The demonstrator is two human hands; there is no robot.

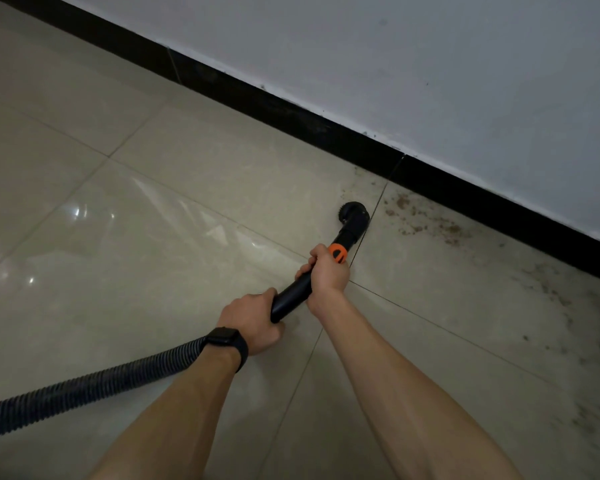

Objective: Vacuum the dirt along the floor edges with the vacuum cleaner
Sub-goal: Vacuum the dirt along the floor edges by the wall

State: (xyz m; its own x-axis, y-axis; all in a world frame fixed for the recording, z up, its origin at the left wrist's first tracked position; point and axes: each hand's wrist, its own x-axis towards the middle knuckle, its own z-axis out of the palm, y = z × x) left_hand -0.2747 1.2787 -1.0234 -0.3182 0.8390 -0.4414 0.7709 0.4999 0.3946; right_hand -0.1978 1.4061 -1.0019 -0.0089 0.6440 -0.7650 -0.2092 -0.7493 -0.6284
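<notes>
Both hands grip wand [293,294]: left hand [252,322] low, right hand [328,271] by orange collar [338,252]. Brush [353,214] on floor [187,202] beside dirt [426,223].

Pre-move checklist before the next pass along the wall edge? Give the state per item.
1. Front grip: right hand grips the tube just behind the orange collar. ok
2. Rear grip: left hand grips the tube's end where the hose joins. ok
3. Hose run: it trails off to the left with no kink in view. ok
4. Head placement: brush head is low at the tile joint, short of the baseboard. ok
5. Edge clean: dirt lies along the baseboard to the right of the head. not ok
6. Suction running: cannot tell
</notes>
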